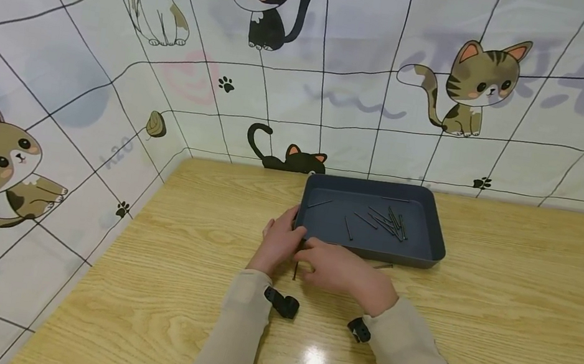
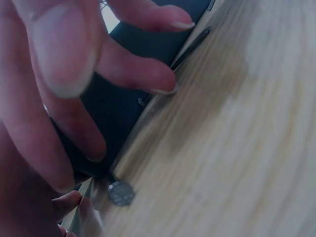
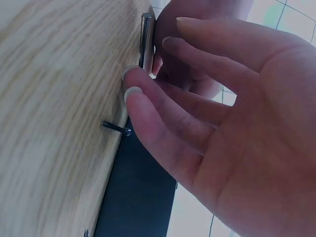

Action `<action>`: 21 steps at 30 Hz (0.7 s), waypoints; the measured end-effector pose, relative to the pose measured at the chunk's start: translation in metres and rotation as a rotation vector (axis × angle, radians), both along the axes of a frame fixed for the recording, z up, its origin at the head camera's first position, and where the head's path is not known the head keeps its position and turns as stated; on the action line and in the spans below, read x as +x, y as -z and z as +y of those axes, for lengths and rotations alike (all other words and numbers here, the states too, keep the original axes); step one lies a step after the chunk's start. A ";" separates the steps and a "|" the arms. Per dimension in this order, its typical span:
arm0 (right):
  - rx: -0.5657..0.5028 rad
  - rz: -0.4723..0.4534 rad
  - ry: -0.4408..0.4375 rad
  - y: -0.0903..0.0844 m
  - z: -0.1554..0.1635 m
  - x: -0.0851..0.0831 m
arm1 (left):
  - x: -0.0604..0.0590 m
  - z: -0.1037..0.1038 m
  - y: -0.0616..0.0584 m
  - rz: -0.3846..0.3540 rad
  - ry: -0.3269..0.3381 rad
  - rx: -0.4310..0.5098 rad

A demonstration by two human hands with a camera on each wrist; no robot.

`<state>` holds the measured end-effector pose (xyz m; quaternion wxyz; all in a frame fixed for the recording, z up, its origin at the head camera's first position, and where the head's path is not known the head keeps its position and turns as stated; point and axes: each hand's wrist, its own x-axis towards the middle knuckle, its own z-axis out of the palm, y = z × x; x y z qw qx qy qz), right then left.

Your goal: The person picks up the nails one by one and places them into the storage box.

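A dark blue tray [image 1: 372,254] stands on the wooden table with several nails [image 1: 388,221] inside it. My left hand [image 1: 278,242] rests against the tray's front-left corner, fingers spread and relaxed [image 2: 148,74]. Just right of it, my right hand [image 1: 338,269] lies low over the table in front of the tray. Its straight fingertips [image 3: 131,86] touch the wood beside a long nail [image 3: 146,42]. A loose nail [image 1: 295,269] lies between my hands. A shorter nail [image 3: 117,128] lies against the tray wall [image 3: 133,197]. A nail head [image 2: 121,192] shows by the tray's base.
Another nail [image 1: 384,265] lies on the table in front of the tray, and one [image 2: 190,47] lies along the tray's edge. Walls with cat drawings [image 1: 471,83] close in the table at the back and left. Bare wood stretches right [image 1: 534,306] and toward me.
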<state>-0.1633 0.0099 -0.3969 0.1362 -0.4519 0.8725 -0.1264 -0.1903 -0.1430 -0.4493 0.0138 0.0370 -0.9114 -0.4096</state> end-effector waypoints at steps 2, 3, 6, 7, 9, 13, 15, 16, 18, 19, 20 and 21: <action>-0.008 0.009 -0.024 0.001 0.000 0.000 | 0.000 0.000 0.000 -0.002 0.001 0.003; -0.012 0.010 -0.035 0.002 -0.001 0.000 | 0.000 0.000 0.000 -0.001 0.003 0.005; -0.020 0.009 -0.055 0.003 -0.001 0.000 | 0.000 0.000 0.001 0.000 0.005 0.009; -0.026 0.006 -0.057 0.003 -0.001 0.000 | 0.000 0.000 0.001 0.000 0.004 0.009; -0.032 0.001 -0.055 0.004 -0.001 0.000 | -0.001 -0.001 0.002 0.002 0.005 0.011; -0.058 0.004 -0.044 0.006 0.000 0.000 | -0.001 0.000 0.002 0.002 0.000 0.014; -0.060 0.010 -0.037 0.007 0.001 -0.001 | -0.001 0.000 0.002 0.004 -0.003 0.009; -0.059 0.015 -0.034 0.007 0.001 -0.001 | -0.001 0.000 0.002 0.003 -0.004 0.002; -0.058 0.019 -0.028 0.008 0.001 -0.001 | -0.001 0.001 0.002 0.003 -0.007 -0.010; -0.053 0.024 -0.027 0.008 0.001 -0.001 | -0.001 0.001 0.002 0.007 -0.008 -0.015; -0.049 0.026 -0.024 0.009 0.000 -0.002 | -0.002 0.001 0.003 0.008 -0.009 -0.021; -0.051 0.027 -0.022 0.009 0.000 -0.002 | -0.002 0.001 0.003 0.009 -0.010 -0.026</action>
